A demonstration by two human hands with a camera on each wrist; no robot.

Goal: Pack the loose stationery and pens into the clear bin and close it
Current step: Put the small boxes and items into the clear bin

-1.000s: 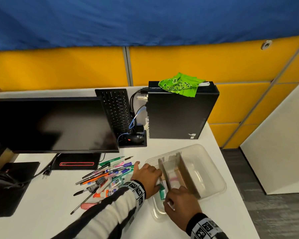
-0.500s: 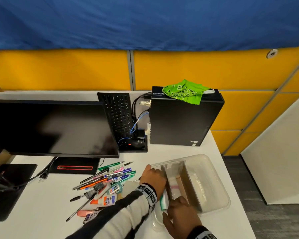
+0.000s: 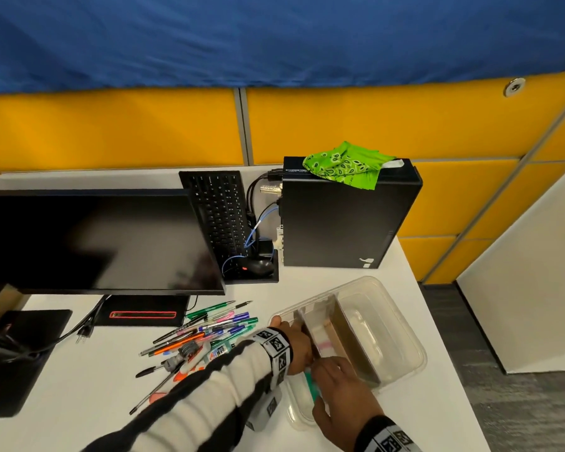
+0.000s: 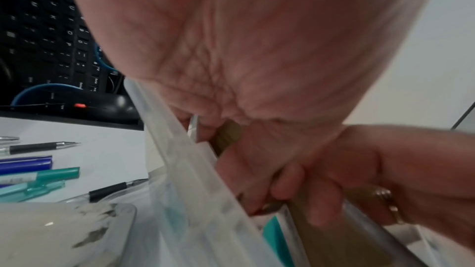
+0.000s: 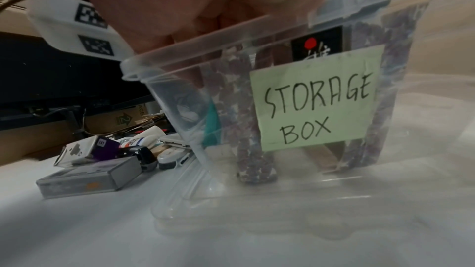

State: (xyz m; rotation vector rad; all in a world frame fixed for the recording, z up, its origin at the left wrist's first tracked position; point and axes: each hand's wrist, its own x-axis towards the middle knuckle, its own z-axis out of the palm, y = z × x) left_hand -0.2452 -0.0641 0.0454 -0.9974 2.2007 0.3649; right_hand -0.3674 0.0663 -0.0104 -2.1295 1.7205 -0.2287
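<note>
From the head view, the clear bin [image 3: 356, 334] sits on the white desk [image 3: 88, 386] in front of the black computer tower [image 3: 346, 216]. The left hand [image 3: 296, 345] reaches over the bin's left rim, and the right hand [image 3: 343, 396] comes in at its near end; flat items stand on edge inside. The loose pens [image 3: 203, 334] lie in a heap left of the bin, not yet packed. Yellow panels and blue fabric back the desk.

In the left wrist view, that hand curls its fingers [image 4: 303, 188] round a brown flat piece inside the bin, the right hand just beside it.

The right wrist view shows the bin's "STORAGE BOX" label [image 5: 316, 100] and its hand dipping over the rim; whether it grips anything I cannot tell.

The step looks like seating the flat stationery upright against one wall; pressing it flush would leave room for the pens.
</note>
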